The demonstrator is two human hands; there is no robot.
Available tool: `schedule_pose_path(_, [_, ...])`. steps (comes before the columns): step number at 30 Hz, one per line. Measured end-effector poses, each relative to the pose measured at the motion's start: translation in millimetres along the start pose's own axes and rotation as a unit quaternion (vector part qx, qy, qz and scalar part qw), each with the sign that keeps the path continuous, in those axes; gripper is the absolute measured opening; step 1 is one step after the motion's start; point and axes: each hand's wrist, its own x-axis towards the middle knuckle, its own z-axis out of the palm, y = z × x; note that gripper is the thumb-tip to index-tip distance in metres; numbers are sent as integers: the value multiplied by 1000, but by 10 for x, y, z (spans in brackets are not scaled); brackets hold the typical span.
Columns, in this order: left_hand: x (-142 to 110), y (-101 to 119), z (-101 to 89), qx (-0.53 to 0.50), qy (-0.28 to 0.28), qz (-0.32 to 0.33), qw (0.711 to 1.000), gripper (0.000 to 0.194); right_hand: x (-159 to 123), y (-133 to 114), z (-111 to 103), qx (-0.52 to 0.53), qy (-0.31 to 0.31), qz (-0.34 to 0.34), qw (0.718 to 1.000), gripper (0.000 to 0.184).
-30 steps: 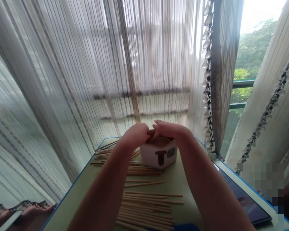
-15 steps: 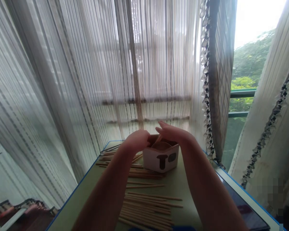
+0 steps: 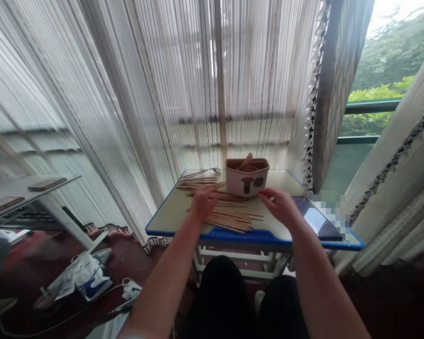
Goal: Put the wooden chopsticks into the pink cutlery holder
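Note:
Over the left side of the loose chopsticks (image 3: 229,218) is my left hand (image 3: 203,202), its fingers partly curled and slightly apart. No stick shows clearly in its grasp. My right hand (image 3: 279,205) hovers above the table just right of the white holder (image 3: 236,185), with fingers bent, a gap before the thumb and nothing seen in them. Brown inside, the holder bears a dark mushroom-like mark. A small bundle of chopsticks (image 3: 248,160) leans in it, tips above the rim. More chopsticks (image 3: 199,180) lie behind my left hand.
A metal utensil (image 3: 214,169) lies at the table's back left. On the right rests a dark tablet (image 3: 318,217). The pale table (image 3: 169,214) has a blue edge. Curtains (image 3: 183,94) hang behind it; another table (image 3: 65,181) stands at left.
Both hands have left the holder's rim and come down toward me, left over the chopsticks, right beside the holder. The view has tilted down and back, showing more of the table and floor.

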Motion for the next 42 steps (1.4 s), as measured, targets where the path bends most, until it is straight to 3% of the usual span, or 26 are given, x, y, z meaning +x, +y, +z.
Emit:
schedule_pose_path(2, [-46, -11, 35, 1, -26, -6, 1000, 17, -193, 158, 279, -22, -3, 19, 1000, 31])
schedule_pose_path(4, [-46, -5, 64, 1, -45, -5, 999, 18, -281, 275, 418, -67, -26, 27, 997, 31])
schedule_pose_path(9, [-35, -27, 104, 6, -49, -5, 999, 20, -257, 336, 385, -93, -93, 65, 989, 24])
schedule_pose_path(13, [-47, -43, 95, 12, -50, -9, 999, 21, -238, 346, 380, -90, -88, 52, 991, 24])
schedule_pose_path(16, [-36, 5, 62, 18, -50, -7, 999, 22, -235, 387, 403, -63, -64, 73, 993, 25])
schedule_pose_path(19, [-12, 95, 32, 20, -57, 37, 998, 23, -227, 426, 385, 19, -1, 112, 994, 29])
schedule_pose_path(22, [4, 169, 37, 20, -71, 73, 995, 26, -224, 449, 336, 120, 79, 133, 981, 32])
schedule_pose_path(25, [2, 179, 69, 4, -90, 57, 994, 25, -234, 457, 303, 199, 131, 155, 959, 34])
schedule_pose_path(35, [-43, 58, 148, -75, -99, 11, 992, 21, -255, 483, 345, 275, 161, 183, 930, 41])
schedule_pose_path(42, [-52, 8, 193, -111, -74, -3, 991, 21, -271, 504, 358, 298, 174, 189, 919, 40])
